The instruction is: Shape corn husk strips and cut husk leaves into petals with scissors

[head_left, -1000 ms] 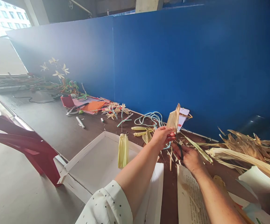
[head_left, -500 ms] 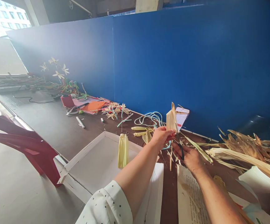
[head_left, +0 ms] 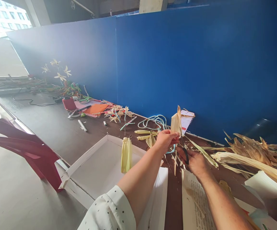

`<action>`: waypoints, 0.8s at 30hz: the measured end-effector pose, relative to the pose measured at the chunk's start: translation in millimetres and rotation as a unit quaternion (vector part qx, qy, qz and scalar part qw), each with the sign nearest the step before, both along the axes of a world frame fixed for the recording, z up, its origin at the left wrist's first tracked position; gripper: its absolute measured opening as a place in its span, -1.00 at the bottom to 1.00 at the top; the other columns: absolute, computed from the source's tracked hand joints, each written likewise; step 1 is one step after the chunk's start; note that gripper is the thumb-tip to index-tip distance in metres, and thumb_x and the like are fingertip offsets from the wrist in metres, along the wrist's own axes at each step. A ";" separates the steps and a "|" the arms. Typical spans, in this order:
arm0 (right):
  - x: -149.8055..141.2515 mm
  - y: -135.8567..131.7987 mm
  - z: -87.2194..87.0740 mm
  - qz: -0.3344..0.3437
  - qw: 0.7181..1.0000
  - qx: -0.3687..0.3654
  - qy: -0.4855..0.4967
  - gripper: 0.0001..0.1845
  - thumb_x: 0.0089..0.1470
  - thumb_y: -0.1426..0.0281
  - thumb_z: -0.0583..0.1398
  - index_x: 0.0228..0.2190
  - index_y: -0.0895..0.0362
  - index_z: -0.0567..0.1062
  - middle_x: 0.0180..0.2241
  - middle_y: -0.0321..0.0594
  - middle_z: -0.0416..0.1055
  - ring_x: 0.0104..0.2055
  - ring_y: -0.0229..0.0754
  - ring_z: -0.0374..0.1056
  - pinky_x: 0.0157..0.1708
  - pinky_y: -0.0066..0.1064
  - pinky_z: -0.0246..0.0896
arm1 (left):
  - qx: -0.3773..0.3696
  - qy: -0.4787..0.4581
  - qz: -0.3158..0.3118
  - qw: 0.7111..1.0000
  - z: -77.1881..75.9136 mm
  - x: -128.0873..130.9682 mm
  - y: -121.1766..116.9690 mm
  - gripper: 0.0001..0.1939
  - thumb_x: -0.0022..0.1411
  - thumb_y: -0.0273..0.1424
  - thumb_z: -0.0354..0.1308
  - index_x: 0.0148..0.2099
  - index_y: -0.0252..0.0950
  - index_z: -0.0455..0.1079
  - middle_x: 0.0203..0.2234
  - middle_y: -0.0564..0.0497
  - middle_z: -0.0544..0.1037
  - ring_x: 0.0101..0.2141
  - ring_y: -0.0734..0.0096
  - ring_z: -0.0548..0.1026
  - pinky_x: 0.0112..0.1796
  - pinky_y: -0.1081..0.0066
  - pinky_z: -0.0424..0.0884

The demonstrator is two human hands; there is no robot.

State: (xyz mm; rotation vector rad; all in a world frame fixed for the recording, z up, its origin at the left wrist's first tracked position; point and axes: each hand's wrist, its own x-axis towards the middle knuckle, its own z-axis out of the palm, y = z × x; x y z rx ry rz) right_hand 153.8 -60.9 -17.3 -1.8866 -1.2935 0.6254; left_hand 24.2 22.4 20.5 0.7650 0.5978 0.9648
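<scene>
My left hand is closed on a dry, pale tan corn husk piece and holds it upright above the dark table. My right hand sits just to the right and lower, its fingers through the black handles of a pair of scissors whose blades point up at the husk's lower edge. Small husk trimmings lie on the table under both hands.
A shallow white cardboard tray holds a folded yellow husk. A heap of dry husks lies at right. A printed paper sheet, blue-green cord, husk flowers, orange paper and a blue partition lie around.
The husk in my left hand has turned slightly and stands more upright. My right hand with the scissors has barely shifted.
</scene>
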 end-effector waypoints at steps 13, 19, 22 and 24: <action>-13.3 -5.6 14.6 0.002 0.999 -0.003 -0.035 -0.60 -0.09 0.10 0.19 -0.76 0.07 0.36 -0.73 -0.28 0.30 -0.63 -0.23 0.17 -0.61 -0.39 -0.01 | 0.034 0.001 0.058 0.998 -8.1 4.8 6.8 -0.83 -0.05 -0.39 0.31 -0.50 -0.35 0.39 -0.59 0.05 0.42 -0.57 0.63 0.36 -0.43 0.54 0.36; -12.8 -5.3 11.7 0.004 1.000 0.004 -0.017 -0.59 -0.09 0.07 0.19 -0.75 0.07 0.39 -0.72 -0.28 0.31 -0.62 -0.23 0.19 -0.61 -0.40 0.00 | 0.032 -0.009 0.054 0.998 -7.2 3.8 7.0 -0.84 -0.06 -0.40 0.31 -0.51 -0.35 0.39 -0.58 0.06 0.44 -0.58 0.65 0.35 -0.44 0.55 0.34; -13.7 -4.8 11.5 0.006 1.000 0.019 -0.012 -0.54 -0.10 0.04 0.19 -0.79 0.07 0.36 -0.72 -0.27 0.30 -0.64 -0.25 0.17 -0.62 -0.41 0.00 | 0.033 -0.010 0.050 0.998 -6.6 3.6 6.1 -0.81 -0.07 -0.40 0.32 -0.52 -0.35 0.36 -0.59 0.06 0.43 -0.57 0.63 0.36 -0.42 0.55 0.35; -15.0 -4.9 12.9 0.001 1.000 0.027 -0.014 -0.51 -0.11 0.02 0.19 -0.82 0.07 0.34 -0.74 -0.27 0.28 -0.66 -0.26 0.14 -0.63 -0.41 -0.02 | 0.036 -0.009 0.046 0.998 -6.7 3.7 5.5 -0.78 -0.10 -0.38 0.34 -0.53 -0.35 0.35 -0.60 0.06 0.42 -0.56 0.62 0.37 -0.41 0.54 0.36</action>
